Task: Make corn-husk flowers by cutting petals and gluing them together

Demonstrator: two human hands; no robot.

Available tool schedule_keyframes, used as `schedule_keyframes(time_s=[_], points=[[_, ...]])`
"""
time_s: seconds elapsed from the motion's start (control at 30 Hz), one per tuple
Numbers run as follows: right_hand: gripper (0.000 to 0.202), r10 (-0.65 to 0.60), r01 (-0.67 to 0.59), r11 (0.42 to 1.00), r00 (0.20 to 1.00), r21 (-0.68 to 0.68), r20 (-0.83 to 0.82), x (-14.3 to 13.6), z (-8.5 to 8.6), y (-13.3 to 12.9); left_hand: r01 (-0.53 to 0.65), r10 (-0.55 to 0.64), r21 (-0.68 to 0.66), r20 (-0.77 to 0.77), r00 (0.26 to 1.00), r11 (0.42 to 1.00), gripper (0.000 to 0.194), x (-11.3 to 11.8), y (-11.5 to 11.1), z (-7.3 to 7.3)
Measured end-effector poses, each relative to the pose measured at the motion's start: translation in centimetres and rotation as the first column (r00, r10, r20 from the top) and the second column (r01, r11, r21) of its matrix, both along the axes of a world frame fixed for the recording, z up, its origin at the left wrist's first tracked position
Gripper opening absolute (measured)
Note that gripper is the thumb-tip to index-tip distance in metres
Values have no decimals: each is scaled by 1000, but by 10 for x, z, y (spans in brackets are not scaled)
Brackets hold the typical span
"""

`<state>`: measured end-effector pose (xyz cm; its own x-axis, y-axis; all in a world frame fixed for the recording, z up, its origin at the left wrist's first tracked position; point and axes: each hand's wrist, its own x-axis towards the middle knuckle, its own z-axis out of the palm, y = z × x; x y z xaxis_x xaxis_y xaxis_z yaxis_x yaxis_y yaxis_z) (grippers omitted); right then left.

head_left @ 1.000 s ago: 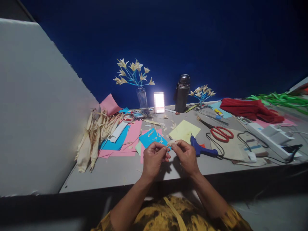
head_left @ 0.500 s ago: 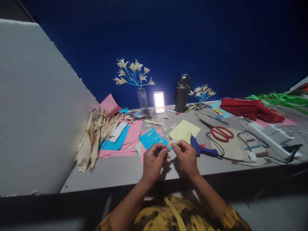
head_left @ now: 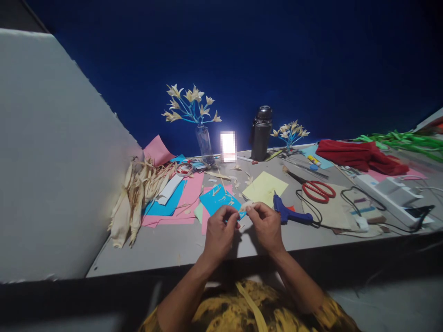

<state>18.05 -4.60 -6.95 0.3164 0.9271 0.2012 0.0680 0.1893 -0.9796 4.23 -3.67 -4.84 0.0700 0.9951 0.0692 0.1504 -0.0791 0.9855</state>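
Observation:
My right hand (head_left: 267,227) pinches a small pale piece of dried corn husk (head_left: 247,204) between thumb and fingertips. Just left of it, my left hand (head_left: 220,231) is closed with thumb against fingers; whatever it holds is too small to make out. Both hands hover over the table's front, fingertips a short gap apart. Behind them lies a blue sheet of paper (head_left: 218,197) strewn with husk scraps. To the right of my right hand rests a blue hot glue gun (head_left: 290,214), its nozzle pointing away from me.
Dried corn husks (head_left: 126,207) are heaped at the left by a white partition (head_left: 62,161). A glass vase (head_left: 205,144) with husk flowers, a lamp-bright blurred patch and a dark flask (head_left: 261,133) stand at the back. Red-handled scissors (head_left: 318,191) and a power strip (head_left: 387,198) lie right.
My fingertips have parted slightly: the left hand's tips are now a little away from the husk piece, which stays in my right hand. Otherwise the view has barely shifted.

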Motion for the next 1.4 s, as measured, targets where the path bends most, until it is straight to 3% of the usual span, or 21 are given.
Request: schedule_keyframes(time_s=[0.1, 0.17, 0.6, 0.83, 1.13, 1.3, 1.4], points=[[27, 26, -27, 999, 998, -18, -59, 3, 1, 1, 52, -17, -162, 209, 978, 985, 21, -2, 4, 6], [28, 53, -55, 998, 996, -28, -77, 3, 1, 1, 75, -18, -210, 259, 966, 975, 23, -3, 6, 8], [22, 127, -126, 992, 986, 21, -103, 2, -1, 0, 30, 59, -253, 337, 940, 967, 33, -3, 6, 8], [23, 170, -169, 985, 982, 19, -86, 4, 0, -1, 109, -36, -266, 263, 964, 958, 27, -8, 9, 7], [28, 235, -235, 972, 972, 11, -21, 11, 2, 0, 270, -188, -277, 289, 939, 922, 30, -15, 12, 8], [32, 175, -175, 985, 983, 4, -62, 12, 1, 0, 189, -93, -246, 354, 931, 951, 32, -11, 10, 3], [28, 206, -206, 979, 976, 5, -65, 11, 1, -2, 174, -76, -250, 359, 930, 953, 34, -8, 10, 0]])
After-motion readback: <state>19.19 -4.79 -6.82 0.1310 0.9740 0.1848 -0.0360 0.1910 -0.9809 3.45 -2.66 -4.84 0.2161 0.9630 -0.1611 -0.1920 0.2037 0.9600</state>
